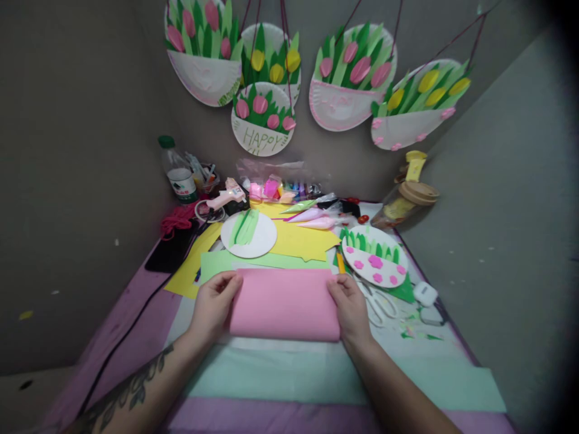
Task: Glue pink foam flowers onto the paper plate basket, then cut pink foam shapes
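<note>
A folded pink sheet of paper [284, 304] lies in front of me on the table. My left hand [212, 304] pinches its left edge, fingers closed on the top corner. At the right edge my right hand [350, 310] grips it the same way. Under the pink sheet lie light green [253, 260] and yellow [301, 240] sheets, and a pale mint sheet [316, 377] lies nearer to me.
A white paper plate with green strips [248, 234] sits behind the sheets, a decorated half-plate basket [374, 263] at the right, scissors [377, 301] beside it. A pink glue gun [227, 194], a bottle [178, 170] and a jar [404, 205] stand at the back. Paper tulip baskets [348, 78] hang on the wall.
</note>
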{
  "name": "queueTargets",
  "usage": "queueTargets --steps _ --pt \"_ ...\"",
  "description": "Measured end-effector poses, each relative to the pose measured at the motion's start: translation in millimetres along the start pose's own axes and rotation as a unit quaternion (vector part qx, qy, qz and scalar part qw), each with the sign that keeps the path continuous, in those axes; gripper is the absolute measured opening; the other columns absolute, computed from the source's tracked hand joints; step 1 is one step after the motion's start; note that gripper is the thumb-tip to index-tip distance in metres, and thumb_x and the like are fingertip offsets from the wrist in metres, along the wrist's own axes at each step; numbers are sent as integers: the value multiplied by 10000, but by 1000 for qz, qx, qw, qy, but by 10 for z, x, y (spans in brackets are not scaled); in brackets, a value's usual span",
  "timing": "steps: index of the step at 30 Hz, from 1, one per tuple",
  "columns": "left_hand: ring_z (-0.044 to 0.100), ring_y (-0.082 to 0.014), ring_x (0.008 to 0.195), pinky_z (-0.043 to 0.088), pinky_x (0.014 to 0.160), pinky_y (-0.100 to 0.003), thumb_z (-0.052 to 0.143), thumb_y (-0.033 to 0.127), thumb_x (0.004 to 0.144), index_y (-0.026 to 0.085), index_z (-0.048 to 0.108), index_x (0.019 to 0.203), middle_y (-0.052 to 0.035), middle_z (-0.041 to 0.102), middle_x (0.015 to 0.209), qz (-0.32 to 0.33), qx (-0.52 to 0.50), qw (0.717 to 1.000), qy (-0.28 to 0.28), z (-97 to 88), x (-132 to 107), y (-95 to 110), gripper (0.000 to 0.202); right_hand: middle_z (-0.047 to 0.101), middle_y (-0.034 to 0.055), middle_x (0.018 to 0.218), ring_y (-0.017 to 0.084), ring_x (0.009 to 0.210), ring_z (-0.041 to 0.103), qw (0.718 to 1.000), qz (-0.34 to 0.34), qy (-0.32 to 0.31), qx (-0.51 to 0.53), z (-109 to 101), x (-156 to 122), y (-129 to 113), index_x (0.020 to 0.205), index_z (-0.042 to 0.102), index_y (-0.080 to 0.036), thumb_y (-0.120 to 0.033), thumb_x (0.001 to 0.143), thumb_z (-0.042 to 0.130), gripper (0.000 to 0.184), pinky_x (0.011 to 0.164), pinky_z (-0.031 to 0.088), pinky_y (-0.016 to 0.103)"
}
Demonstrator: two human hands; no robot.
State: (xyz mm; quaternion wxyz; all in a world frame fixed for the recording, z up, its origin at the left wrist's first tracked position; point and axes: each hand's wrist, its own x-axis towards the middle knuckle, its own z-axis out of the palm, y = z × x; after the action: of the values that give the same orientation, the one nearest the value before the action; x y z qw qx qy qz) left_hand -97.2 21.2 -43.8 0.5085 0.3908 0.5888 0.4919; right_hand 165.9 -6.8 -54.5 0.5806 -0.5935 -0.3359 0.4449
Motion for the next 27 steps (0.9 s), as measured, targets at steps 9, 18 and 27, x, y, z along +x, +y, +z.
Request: queueTargets --steps 9,18,27 --pt "569 -151 706 416 633 -234 732 433 672 137 679 837 -40 678 799 2 0 1000 2 -7 38 -37 344 510 -32 609 121 569 432 999 -31 42 -2 -7 76 5 650 537 -188 -427 687 711 298 538 355 236" --pt "579 -171 721 430 646 -255 719 450 672 143 676 843 -49 680 806 5 44 999 -6 2 26 3 354 478 -52 570 109 527 415 997 -43 59 -29 -20 68 -35 646 500 -195 -409 696 712 305 506 335 236" --pt "583 -191 727 447 657 -264 704 476 664 155 675 808 -45 681 779 28 89 995 22 -1 -17 106 353 552 -47 624 117 541 494 999 3 -7 36 56 58 -27 990 570 -196 -374 678 729 393 531 395 236"
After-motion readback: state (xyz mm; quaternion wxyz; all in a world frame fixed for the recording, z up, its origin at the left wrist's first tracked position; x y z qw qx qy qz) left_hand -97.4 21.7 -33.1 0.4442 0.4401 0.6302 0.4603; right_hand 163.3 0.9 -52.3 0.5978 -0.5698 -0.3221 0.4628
